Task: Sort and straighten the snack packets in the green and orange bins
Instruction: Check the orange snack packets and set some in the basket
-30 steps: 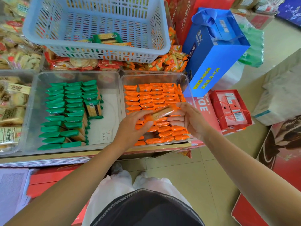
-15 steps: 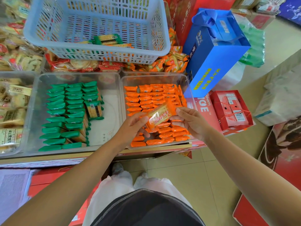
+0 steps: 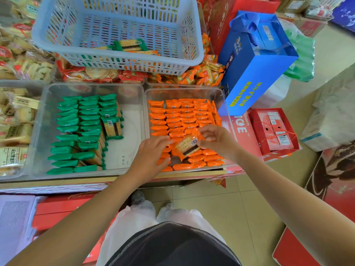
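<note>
rows of orange packets (image 3: 172, 120) fill right bin (image 3: 182, 93)

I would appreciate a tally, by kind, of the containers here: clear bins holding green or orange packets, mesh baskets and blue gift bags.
Clear bins: 2, the green bin and the orange bin
Mesh basket: 1
Blue gift bag: 1
Total: 4

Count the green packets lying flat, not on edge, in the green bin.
1: a green packet lying barcode-up at the right-hand row's near end; others may be hidden beneath.
</note>
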`<act>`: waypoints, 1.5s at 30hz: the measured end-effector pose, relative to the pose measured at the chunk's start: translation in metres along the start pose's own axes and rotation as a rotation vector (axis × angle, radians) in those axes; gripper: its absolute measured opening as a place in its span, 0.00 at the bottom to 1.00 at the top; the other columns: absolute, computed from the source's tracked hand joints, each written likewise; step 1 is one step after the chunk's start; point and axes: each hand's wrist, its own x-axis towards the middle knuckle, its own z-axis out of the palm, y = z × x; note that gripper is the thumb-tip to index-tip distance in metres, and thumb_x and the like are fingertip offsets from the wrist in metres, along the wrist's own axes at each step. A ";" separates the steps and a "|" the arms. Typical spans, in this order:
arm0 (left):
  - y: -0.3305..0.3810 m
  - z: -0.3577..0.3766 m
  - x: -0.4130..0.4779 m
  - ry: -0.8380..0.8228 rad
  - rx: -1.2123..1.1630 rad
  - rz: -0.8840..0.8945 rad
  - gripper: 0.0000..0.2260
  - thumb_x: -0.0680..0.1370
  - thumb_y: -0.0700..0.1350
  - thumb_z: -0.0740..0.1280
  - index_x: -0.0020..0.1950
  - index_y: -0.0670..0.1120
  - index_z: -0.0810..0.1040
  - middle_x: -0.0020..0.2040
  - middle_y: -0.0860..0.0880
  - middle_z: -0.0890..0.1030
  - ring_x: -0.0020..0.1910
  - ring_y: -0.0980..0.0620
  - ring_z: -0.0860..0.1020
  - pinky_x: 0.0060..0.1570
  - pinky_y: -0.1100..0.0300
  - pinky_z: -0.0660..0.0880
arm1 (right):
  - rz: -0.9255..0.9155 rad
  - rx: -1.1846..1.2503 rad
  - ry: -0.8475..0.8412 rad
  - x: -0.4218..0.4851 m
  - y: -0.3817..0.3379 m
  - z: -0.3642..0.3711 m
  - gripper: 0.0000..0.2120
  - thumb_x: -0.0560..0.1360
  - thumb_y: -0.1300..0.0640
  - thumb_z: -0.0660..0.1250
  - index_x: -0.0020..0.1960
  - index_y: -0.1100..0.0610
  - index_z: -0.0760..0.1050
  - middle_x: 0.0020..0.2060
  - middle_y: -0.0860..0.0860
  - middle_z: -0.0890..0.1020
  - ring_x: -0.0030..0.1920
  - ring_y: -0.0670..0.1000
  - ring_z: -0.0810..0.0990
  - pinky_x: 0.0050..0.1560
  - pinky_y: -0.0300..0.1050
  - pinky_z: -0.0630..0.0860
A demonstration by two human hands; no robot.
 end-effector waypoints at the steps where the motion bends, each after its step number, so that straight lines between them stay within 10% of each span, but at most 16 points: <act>1: -0.003 0.003 -0.004 -0.030 0.079 0.031 0.22 0.77 0.55 0.58 0.68 0.48 0.75 0.70 0.47 0.73 0.71 0.46 0.69 0.70 0.44 0.61 | -0.057 -0.094 -0.036 -0.001 0.003 0.003 0.12 0.72 0.66 0.73 0.50 0.51 0.79 0.41 0.46 0.82 0.42 0.41 0.80 0.47 0.39 0.77; 13: -0.011 0.013 -0.014 -0.146 0.443 0.091 0.28 0.81 0.55 0.45 0.59 0.47 0.83 0.65 0.48 0.79 0.72 0.44 0.70 0.74 0.42 0.56 | -0.557 -0.684 -0.148 0.002 0.011 0.024 0.09 0.70 0.62 0.72 0.50 0.57 0.79 0.43 0.51 0.82 0.41 0.51 0.80 0.38 0.44 0.75; 30: -0.019 0.020 -0.013 -0.081 0.400 0.137 0.25 0.82 0.54 0.48 0.63 0.45 0.81 0.66 0.46 0.79 0.73 0.43 0.68 0.74 0.40 0.57 | -0.336 -0.900 -0.043 0.027 0.031 0.068 0.14 0.59 0.62 0.81 0.32 0.54 0.76 0.36 0.50 0.76 0.38 0.55 0.77 0.38 0.45 0.71; 38: -0.022 0.020 -0.013 -0.100 0.430 0.191 0.26 0.84 0.58 0.44 0.65 0.54 0.79 0.68 0.46 0.76 0.72 0.42 0.68 0.73 0.42 0.50 | -0.251 -0.732 -0.047 0.035 0.038 0.061 0.11 0.66 0.48 0.78 0.41 0.51 0.79 0.41 0.47 0.75 0.43 0.49 0.75 0.44 0.46 0.69; 45: -0.019 0.019 -0.011 -0.096 0.504 0.211 0.25 0.83 0.58 0.47 0.61 0.54 0.82 0.67 0.46 0.78 0.71 0.42 0.71 0.73 0.42 0.50 | -0.350 -0.795 -0.008 0.035 0.045 0.052 0.04 0.66 0.57 0.76 0.39 0.52 0.82 0.38 0.49 0.78 0.41 0.54 0.79 0.42 0.51 0.75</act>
